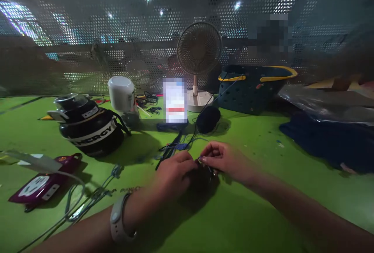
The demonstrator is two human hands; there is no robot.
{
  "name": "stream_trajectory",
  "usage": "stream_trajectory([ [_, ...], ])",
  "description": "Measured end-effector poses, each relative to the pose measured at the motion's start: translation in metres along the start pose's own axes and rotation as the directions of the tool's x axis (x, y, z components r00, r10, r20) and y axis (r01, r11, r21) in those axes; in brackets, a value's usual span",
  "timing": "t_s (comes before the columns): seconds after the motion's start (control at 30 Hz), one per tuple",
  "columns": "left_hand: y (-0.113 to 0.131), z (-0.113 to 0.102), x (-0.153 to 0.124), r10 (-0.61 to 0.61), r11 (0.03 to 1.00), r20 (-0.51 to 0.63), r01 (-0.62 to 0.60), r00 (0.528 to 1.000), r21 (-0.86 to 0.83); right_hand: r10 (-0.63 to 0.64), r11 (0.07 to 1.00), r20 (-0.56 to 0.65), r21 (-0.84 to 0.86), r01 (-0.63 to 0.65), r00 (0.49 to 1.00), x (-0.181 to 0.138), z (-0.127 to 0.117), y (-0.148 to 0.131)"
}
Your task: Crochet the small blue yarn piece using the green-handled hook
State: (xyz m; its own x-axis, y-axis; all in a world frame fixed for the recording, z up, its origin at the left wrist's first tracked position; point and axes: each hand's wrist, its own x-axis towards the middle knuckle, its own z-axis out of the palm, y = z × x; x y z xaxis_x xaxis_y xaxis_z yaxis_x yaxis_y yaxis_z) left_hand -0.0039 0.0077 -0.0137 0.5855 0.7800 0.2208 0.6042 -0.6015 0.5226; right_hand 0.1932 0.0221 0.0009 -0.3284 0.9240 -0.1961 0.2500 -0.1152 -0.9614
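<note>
Both my hands meet over the green table (248,214), just in front of me. My left hand (174,172) is curled closed around something small and dark that I cannot make out. My right hand (223,159) pinches a small blue piece at its fingertips, touching the left hand. A thin dark tool or hook pokes out below the right fingers. Blue yarn runs from the hands back to a dark ball of yarn (208,119). A pale band sits on my left wrist.
A black bottle (87,122) lies at the left, with a white cylinder (121,93) behind it. A small fan (198,62) and a blue basket (251,85) stand at the back. Dark cloth (324,140) lies right; a maroon case (43,183) and cords lie left.
</note>
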Motion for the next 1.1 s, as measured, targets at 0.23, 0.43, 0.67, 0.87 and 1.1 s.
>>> stream_trajectory([
  [0.23, -0.021, -0.011, -0.008, 0.207, 0.976, 0.115, -0.196, 0.972, -0.099, -0.172, 0.954, 0.001, -0.248, 0.167, 0.985, -0.006, 0.003, -0.002],
  [0.43, -0.026, -0.031, -0.005, 0.254, 0.959, 0.196, -0.22, 0.947, -0.18, -0.106, 0.974, 0.1, -0.189, 0.123, 0.989, -0.006, 0.011, 0.002],
  [0.67, -0.026, -0.031, -0.011, 0.277, 0.947, 0.008, -0.271, 0.961, -0.174, -0.081, 0.974, 0.066, -0.208, 0.093, 0.995, -0.008, 0.014, 0.001],
  [0.87, -0.02, -0.03, -0.009, 0.125, 0.896, 0.122, -0.059, 0.985, -0.441, -0.066, 0.979, 0.047, -0.189, 0.073, 0.997, -0.011, 0.014, -0.007],
  [1.1, -0.016, -0.025, -0.01, -0.213, 0.471, 0.348, 0.408, 0.913, -0.782, -0.108, 0.967, 0.049, -0.228, 0.116, 0.993, -0.015, 0.013, -0.013],
])
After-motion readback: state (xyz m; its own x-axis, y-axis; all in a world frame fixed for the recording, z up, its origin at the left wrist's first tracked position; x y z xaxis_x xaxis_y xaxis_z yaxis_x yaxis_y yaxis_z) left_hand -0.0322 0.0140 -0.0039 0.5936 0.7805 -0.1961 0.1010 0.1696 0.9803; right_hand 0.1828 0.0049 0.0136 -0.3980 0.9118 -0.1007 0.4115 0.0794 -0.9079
